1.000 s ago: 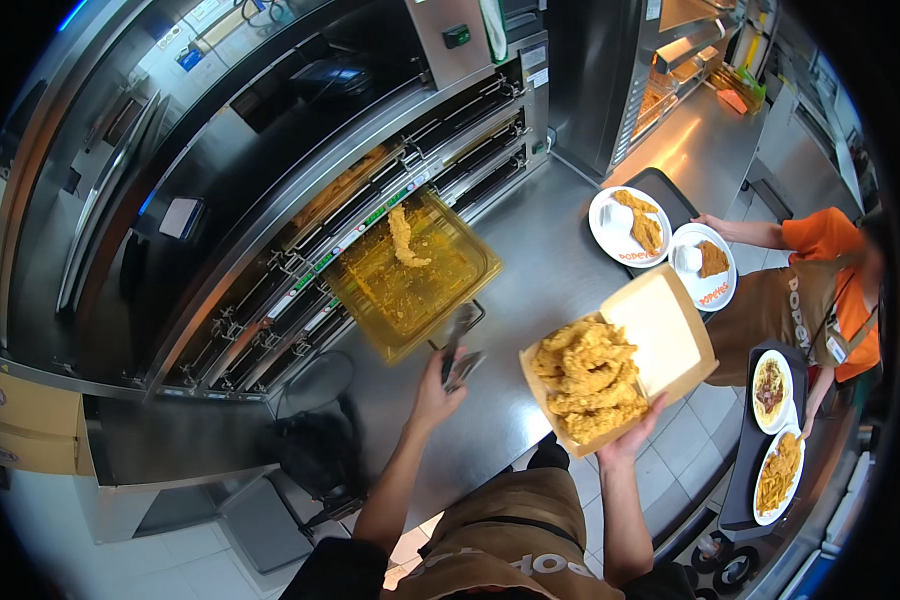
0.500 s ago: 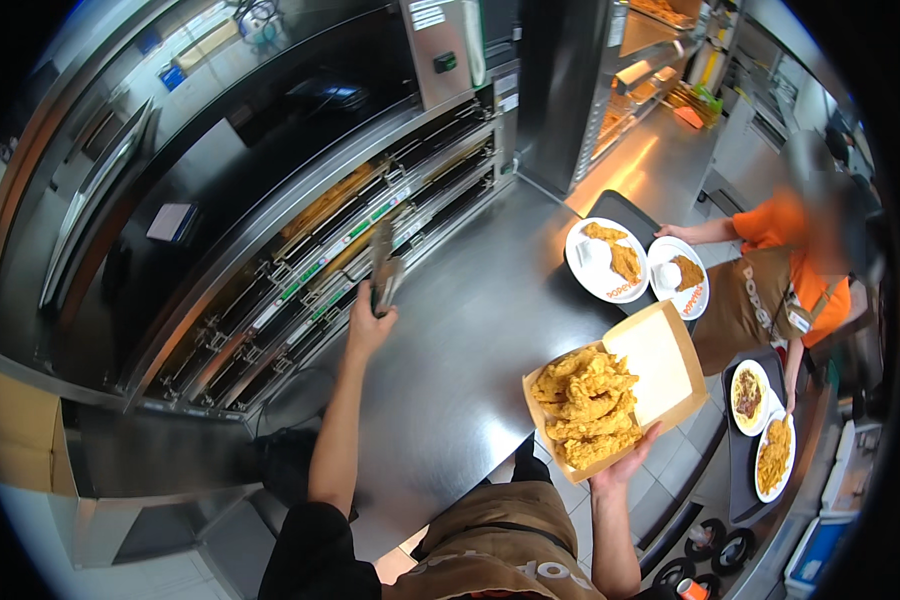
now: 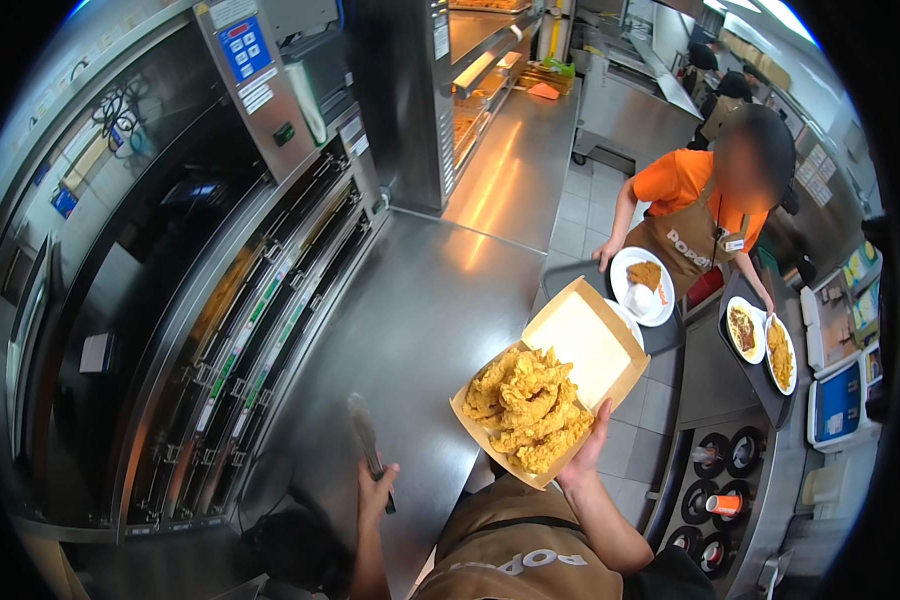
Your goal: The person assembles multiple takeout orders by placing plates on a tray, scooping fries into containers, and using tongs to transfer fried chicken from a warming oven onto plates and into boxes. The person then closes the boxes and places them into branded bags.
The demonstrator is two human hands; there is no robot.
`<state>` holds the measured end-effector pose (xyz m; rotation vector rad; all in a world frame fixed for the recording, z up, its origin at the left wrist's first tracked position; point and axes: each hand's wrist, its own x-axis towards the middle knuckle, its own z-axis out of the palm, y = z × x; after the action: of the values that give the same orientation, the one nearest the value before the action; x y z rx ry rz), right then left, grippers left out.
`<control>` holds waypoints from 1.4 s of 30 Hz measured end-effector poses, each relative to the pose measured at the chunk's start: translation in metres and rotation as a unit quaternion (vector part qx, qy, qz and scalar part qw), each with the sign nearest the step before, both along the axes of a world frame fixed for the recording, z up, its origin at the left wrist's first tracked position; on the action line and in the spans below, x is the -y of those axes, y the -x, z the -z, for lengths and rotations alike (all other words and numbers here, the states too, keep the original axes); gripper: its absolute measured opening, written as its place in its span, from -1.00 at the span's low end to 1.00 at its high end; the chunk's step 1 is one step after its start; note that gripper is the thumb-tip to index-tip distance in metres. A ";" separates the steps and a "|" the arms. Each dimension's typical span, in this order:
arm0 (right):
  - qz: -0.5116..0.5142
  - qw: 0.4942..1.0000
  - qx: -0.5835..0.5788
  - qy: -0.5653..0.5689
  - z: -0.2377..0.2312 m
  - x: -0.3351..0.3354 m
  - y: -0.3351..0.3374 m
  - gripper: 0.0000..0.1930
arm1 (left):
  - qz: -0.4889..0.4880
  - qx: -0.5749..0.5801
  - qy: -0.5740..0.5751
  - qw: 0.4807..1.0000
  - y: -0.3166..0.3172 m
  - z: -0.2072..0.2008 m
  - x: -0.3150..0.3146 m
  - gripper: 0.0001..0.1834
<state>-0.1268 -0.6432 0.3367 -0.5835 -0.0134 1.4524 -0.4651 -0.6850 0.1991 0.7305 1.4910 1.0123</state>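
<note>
In my left hand (image 3: 374, 490), fingers closed round the handle, is a pair of metal tongs (image 3: 364, 430) over the near end of the steel counter (image 3: 410, 300). The tongs' tips point away from me and hold nothing. My right hand (image 3: 587, 450) grips the right side of an open cardboard box (image 3: 595, 335), its lid folded back on the far side. Golden fried chicken pieces (image 3: 528, 405) are heaped in the box. The box is held up in front of my apron, tilted, off the counter's right edge. The fingers beneath it are hidden.
To the left stands a steel holding cabinet with several slots (image 3: 260, 350). A co-worker in an orange shirt (image 3: 675, 185) at the right carries a tray (image 3: 570, 275) with plated food and touches another tray (image 3: 745, 370). Round cup holders (image 3: 711, 452) sit at the lower right.
My left hand has drawn the tongs back from the cabinet towards me. The view has turned right. The co-worker's near tray now lies partly behind the box lid.
</note>
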 end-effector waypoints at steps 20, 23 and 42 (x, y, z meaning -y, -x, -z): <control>0.179 0.982 0.037 -0.041 0.041 -0.212 -0.156 -0.14 | 0.199 0.160 0.024 0.967 -0.211 0.019 -0.368 -0.21; 0.178 0.982 0.032 -0.059 0.034 -0.244 -0.209 -0.16 | 0.213 0.122 0.032 0.969 -0.267 0.019 -0.418 -0.25; 0.251 0.963 0.066 -0.075 0.078 -0.675 -0.590 -0.15 | 0.106 0.096 -0.117 0.983 -0.831 0.036 -1.149 -0.44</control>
<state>0.4637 0.0322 0.2591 -0.5124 -0.0754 0.9094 0.3659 0.4642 0.1631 0.9120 1.1133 1.0716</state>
